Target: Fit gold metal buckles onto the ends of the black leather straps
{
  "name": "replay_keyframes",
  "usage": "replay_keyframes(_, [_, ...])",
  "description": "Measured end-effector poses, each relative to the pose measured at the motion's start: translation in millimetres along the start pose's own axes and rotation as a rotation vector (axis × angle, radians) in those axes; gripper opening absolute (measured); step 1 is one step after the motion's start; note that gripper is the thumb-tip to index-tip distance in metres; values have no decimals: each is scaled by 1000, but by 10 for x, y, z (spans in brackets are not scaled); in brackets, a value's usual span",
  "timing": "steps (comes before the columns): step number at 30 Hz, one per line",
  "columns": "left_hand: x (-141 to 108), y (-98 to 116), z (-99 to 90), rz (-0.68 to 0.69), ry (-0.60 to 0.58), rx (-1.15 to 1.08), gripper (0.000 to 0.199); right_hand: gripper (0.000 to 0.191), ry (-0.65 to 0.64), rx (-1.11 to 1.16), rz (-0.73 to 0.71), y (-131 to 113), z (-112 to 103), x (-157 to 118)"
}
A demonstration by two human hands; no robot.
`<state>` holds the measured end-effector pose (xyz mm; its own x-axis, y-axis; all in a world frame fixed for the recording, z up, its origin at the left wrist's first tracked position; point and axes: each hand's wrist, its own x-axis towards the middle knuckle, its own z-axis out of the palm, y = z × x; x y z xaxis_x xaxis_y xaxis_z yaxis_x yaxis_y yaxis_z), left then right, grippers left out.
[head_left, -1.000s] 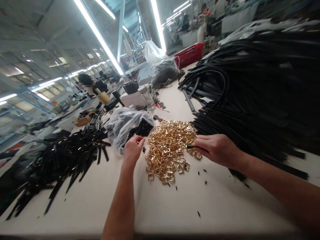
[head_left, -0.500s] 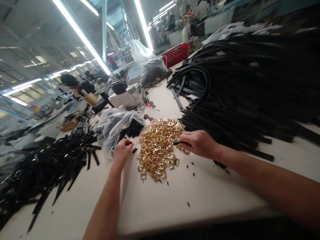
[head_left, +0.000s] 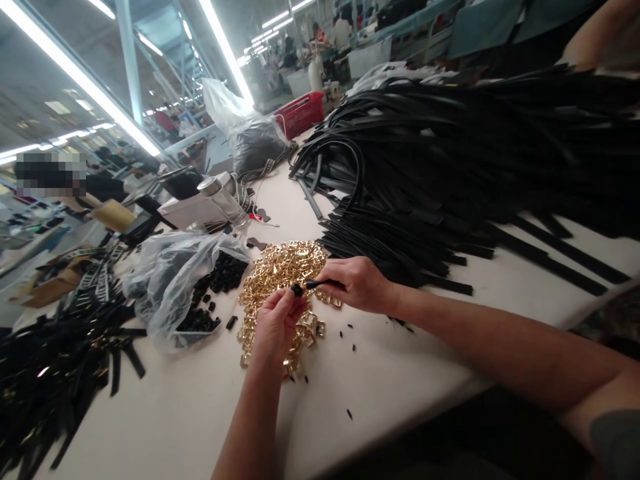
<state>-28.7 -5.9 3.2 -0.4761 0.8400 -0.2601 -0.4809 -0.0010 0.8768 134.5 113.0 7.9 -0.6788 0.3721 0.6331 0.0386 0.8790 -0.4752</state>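
Note:
My left hand (head_left: pixel 276 320) pinches a small black loop (head_left: pixel 297 290) between thumb and fingertips, above the pile of gold buckles (head_left: pixel 285 260). Closed around a thin black strap (head_left: pixel 314 284), my right hand (head_left: pixel 359 283) sits at the pile's right side. The strap's narrow end points left and lies close to the loop; whether they touch I cannot tell. To the left, more black loops (head_left: pixel 225 272) spill from a clear plastic bag (head_left: pixel 165 273). One loose loop (head_left: pixel 231 323) rests on the table between the bag and the buckles.
A large heap of black straps (head_left: pixel 450 153) covers the right of the table (head_left: pixel 320 427). Finished-looking straps with gold parts (head_left: pixel 55 367) lie at left. Behind stand a glass jar (head_left: pixel 225 200), a filled plastic bag (head_left: pixel 257 143) and a red basket (head_left: pixel 303 113). Another person's arm (head_left: pixel 600 33) shows at upper right.
My left hand has moved from beside the bag of loops to the right, bringing a black loop to the strap end. My right hand still holds the strap. The view has shifted right.

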Motion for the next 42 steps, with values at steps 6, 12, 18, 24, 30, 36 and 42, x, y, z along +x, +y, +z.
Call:
replay_keyframes(6, [-40,-69,56,-69,-10,-44,36,20,-18,-33,-40,-18,37,-19])
replay_keyframes(12, [-74,-96,93,-76,9,-87,37,24,-24,-170,-105,-38,43,-24])
replay_keyframes(18, [-89,-110,77,-21,-76,26,31,29,-126,-214,-129,-57,27,-31])
replay_keyframes(24, [-111,-168,91,36,-133,103,29,41,-197,-129,56,-80,37,-35])
replay_keyframes(30, [-112,-185,102,89,-142,195,27,47,-263,-104,17,-109,58,-42])
replay_keyframes(36, [-94,-143,21,94,-125,257,23,27,-271,-109,-42,-33,50,-33])
replay_keyframes(42, [-74,-91,-34,144,-38,242,26,19,-209,-188,-23,51,-50,23])
